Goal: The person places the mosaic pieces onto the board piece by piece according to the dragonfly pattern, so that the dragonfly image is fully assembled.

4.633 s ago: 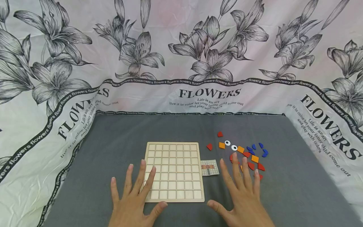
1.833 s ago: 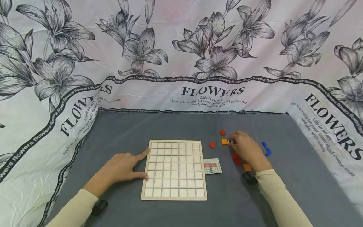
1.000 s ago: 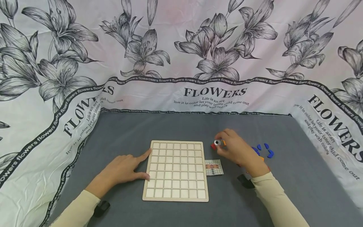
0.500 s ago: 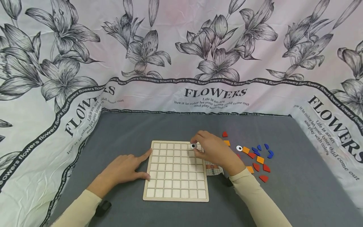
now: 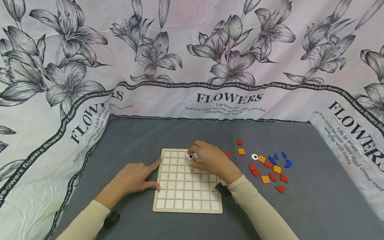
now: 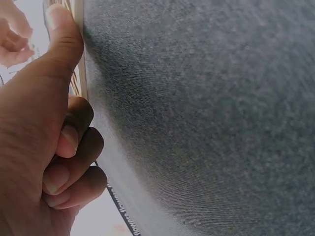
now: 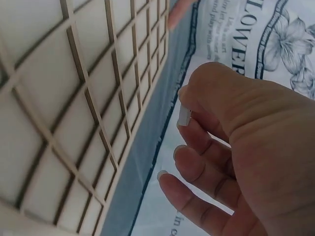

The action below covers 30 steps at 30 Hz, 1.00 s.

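Observation:
My right hand (image 5: 211, 160) pinches a round white eye piece (image 5: 190, 156) with a black dot between thumb and fingertips. It is over the far rows of the pale wooden grid board (image 5: 179, 194). In the right wrist view the eye piece (image 7: 184, 115) is edge-on and apart from the board. My left hand (image 5: 130, 178) touches the board's left edge with its extended index finger and thumb. Its other fingers are curled, as the left wrist view shows. The board's squares in sight hold no pieces; my right hand hides some of them.
Right of the board lie loose flat pieces: another eye piece (image 5: 254, 157), orange squares (image 5: 265, 180), red pieces (image 5: 280, 189) and blue pieces (image 5: 288, 163). My right arm mostly covers a small patterned card (image 5: 223, 182). A floral cloth (image 5: 231, 66) rises behind the grey tabletop (image 5: 315, 200).
Both hands were spread above the table at first. The left went to the board's edge and stayed. The right picked up an eye piece and carried it left over the board.

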Each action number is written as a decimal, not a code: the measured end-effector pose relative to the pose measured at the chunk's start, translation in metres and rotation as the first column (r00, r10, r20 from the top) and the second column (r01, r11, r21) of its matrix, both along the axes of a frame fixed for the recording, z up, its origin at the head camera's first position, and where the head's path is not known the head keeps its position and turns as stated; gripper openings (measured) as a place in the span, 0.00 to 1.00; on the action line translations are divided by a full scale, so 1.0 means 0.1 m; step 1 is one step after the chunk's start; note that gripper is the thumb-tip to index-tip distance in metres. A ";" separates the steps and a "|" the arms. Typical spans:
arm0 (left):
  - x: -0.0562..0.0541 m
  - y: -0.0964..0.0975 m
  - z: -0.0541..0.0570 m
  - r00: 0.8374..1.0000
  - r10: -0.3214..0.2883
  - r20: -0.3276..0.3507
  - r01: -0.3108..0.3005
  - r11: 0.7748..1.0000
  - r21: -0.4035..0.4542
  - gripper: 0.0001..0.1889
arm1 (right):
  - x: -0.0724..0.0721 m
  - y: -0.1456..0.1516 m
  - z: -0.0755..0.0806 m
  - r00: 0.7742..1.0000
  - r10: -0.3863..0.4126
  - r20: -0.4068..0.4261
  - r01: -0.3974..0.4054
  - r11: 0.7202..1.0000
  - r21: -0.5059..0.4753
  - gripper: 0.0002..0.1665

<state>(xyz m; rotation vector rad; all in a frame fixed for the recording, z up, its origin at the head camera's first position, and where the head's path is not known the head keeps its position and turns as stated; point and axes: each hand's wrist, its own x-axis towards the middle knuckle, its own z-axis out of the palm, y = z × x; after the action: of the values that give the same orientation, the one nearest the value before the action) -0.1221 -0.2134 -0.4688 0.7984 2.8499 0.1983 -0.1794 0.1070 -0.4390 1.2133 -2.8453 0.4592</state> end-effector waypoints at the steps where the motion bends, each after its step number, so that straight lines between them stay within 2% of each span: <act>1: 0.00 0.00 0.00 1.000 0.000 -0.002 0.000 1.000 -0.002 0.56 | 0.00 -0.03 -0.01 1.000 0.000 0.005 0.000 1.000 0.006 0.14; 9: 0.02 0.01 0.02 1.000 0.006 -0.022 -0.007 1.000 -0.027 0.56 | -0.01 -0.27 -0.11 0.999 0.043 0.007 -0.043 0.999 0.020 0.14; 16: 0.03 0.03 0.03 1.000 -0.002 -0.031 0.001 1.000 -0.031 0.55 | -0.01 -0.35 -0.19 0.999 0.022 0.029 -0.025 0.996 0.081 0.16; 24: 0.04 0.03 0.03 0.999 -0.006 -0.047 0.004 0.999 -0.032 0.55 | -0.02 -0.38 -0.21 0.999 0.028 0.021 -0.029 0.997 0.074 0.14; 30: 0.04 0.04 0.03 0.999 -0.010 -0.052 0.008 1.000 -0.024 0.55 | -0.03 -0.40 -0.21 0.999 0.026 0.046 -0.030 0.996 0.086 0.13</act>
<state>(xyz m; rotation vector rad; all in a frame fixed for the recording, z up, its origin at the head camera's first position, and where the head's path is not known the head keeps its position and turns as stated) -0.1180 -0.2098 -0.4660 0.8232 2.8907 0.1441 -0.1826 0.0668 -0.4598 1.2738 -2.9178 0.3726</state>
